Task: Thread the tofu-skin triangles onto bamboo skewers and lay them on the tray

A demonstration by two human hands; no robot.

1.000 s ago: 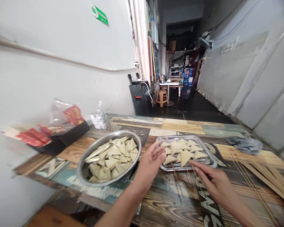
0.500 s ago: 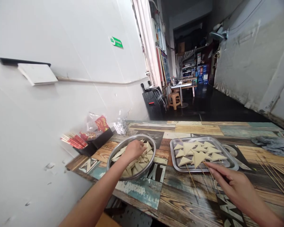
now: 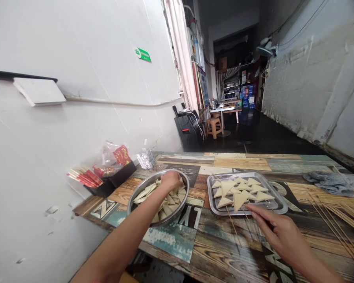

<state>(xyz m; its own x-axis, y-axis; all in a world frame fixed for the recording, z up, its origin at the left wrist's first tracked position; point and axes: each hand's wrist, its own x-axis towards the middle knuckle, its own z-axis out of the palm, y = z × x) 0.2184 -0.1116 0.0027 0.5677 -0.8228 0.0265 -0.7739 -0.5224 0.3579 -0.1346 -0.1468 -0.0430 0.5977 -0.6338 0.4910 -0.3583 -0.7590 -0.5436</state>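
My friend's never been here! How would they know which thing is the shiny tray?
Start at the wood-patterned table spread across the lower part of the picture. Just beyond the right hand lies a shallow metal tray with pale triangles on it. It is rectangular with rounded corners, while the metal bowl to its left is deep and round.

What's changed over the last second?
Left hand moved left, from beside the tray into the bowl, reaching it by the middle picture. Its fingertips are hidden now, so I can't tell whether it has gripped a triangle. The camera view shifted too. Unchanged: right hand still holds the skewer at the tray; bowl and tray look unmoved.
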